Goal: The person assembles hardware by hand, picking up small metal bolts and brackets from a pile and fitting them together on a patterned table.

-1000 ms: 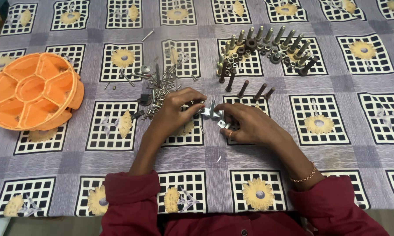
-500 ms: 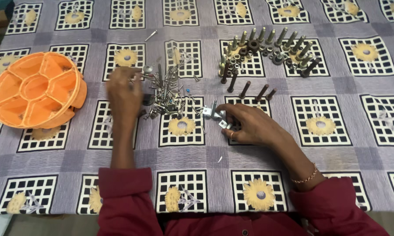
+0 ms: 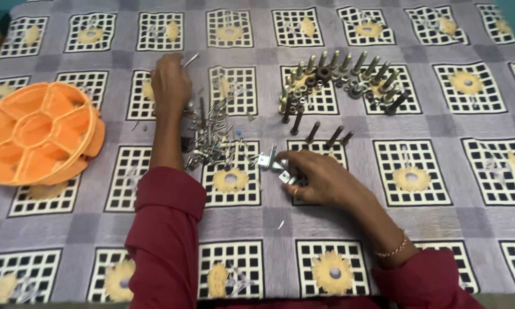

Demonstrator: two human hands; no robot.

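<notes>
My left hand [image 3: 169, 84] is stretched far across the table, its fingertips curled at the near end of a single long screw [image 3: 192, 58] lying on the cloth. I cannot tell whether it grips the screw. My right hand [image 3: 319, 176] rests near the table's middle, its fingers closed on small silver metal brackets [image 3: 270, 161]. Between the two hands lies a loose pile of screws and small fasteners [image 3: 214, 134].
An orange round tray with several compartments [image 3: 37, 133] sits at the left edge. A cluster of upright bolts and nuts [image 3: 337, 77] stands at the back right, with a few dark bolts [image 3: 326, 134] just in front. A flowered purple cloth [image 3: 440, 229] covers the table.
My left hand left the brackets, passed over the screw pile and reached forward to the lone screw. My right hand has stayed on the brackets.
</notes>
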